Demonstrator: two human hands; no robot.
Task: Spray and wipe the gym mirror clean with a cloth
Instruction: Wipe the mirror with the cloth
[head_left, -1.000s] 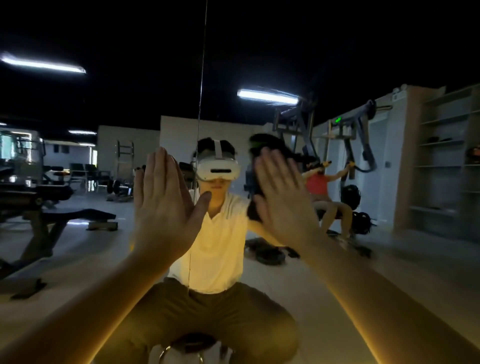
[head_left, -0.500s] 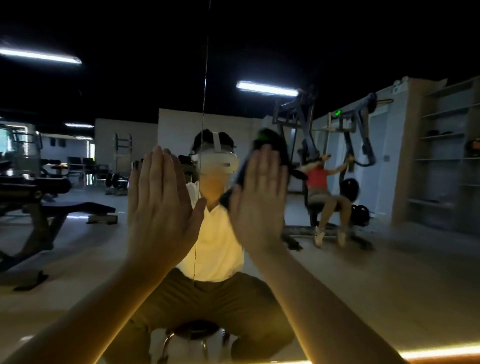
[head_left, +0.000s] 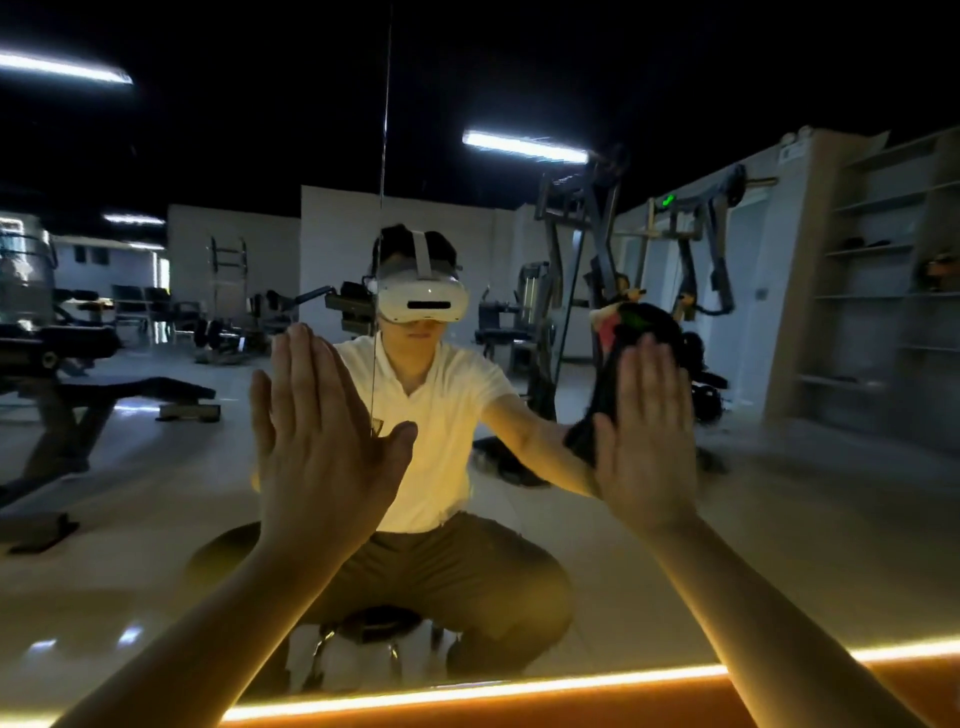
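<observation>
Cloth (head_left: 657, 325) is pinned to the mirror (head_left: 156, 493) beneath the flat-fingered right grip (head_left: 644, 431), which has been swept outward from the flat, empty left grip (head_left: 322, 431); wiping is judged under way.

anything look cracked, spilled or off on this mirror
Nothing looks broken or spilled. The thin vertical line in the mirror is dead straight, so likely a panel joint, not a crack. The right hand presses a dark cloth flat to the glass; the left hand is bare.
</observation>
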